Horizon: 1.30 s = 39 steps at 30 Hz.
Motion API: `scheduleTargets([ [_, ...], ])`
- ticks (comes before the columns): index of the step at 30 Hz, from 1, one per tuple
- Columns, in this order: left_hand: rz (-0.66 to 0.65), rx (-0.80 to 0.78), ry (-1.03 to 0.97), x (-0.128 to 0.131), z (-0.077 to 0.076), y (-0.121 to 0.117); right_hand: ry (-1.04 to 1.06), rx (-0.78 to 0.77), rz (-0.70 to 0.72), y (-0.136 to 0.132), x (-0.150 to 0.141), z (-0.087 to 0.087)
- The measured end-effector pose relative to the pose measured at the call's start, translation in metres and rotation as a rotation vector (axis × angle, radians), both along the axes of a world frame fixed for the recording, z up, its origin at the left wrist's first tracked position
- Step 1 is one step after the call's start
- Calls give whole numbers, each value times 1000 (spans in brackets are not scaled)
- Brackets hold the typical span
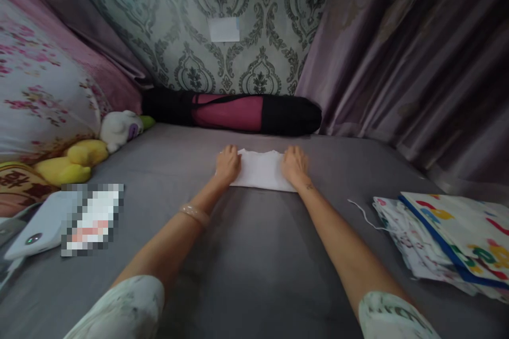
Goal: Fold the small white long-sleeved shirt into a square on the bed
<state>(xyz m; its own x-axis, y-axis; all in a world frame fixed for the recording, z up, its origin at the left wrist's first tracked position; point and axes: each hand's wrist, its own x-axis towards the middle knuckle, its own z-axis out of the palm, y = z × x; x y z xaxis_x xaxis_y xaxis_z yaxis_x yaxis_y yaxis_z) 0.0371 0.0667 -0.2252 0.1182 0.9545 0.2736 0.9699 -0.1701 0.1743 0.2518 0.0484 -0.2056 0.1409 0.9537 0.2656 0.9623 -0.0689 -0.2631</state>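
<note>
A folded white cloth [260, 170] lies flat on the grey bed sheet [254, 243], its far edge slightly uneven. At its left end is my left hand [228, 164], fingers curled over the far corner. My right hand [295, 164] grips the opposite end in the same way, a little blurred. Both hands are closed on the cloth and cover its ends; my fingertips are partly hidden. A pale bangle [194, 214] circles my left forearm.
A black and dark pink long bag [227, 112] lies along the patterned wall. To the right are folded printed cloths [421, 243] and a colourful flat item [469, 233]. Plush toys [120, 130], a white device [45, 222] and a blurred-out item [95, 217] are on the left.
</note>
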Motion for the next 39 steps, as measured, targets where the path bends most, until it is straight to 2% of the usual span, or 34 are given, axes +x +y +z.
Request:
scheduleTargets([
  [2,-146,-41,44,19,-3,-2,-50,-33,214,0,-23,-4],
  [4,-192,-79,75,33,-10,-1,-88,-86,372,1,-41,-12],
  [7,-200,-116,113,38,-21,3,-99,-147,445,5,-54,-23],
  [12,-176,-146,103,28,-34,9,-97,-173,452,7,-55,-35],
  [17,-134,-118,78,25,-37,6,-96,-95,433,6,-56,-42],
  [23,-31,-116,62,16,-34,5,-83,-62,273,5,-51,-47],
  [29,-16,-153,70,4,-33,6,-78,-85,182,-1,-27,-47],
  [34,10,-161,86,-8,-32,4,-105,-89,167,-4,-4,-49],
  [39,-17,-175,89,-26,-30,2,-99,-166,203,-2,20,-51],
])
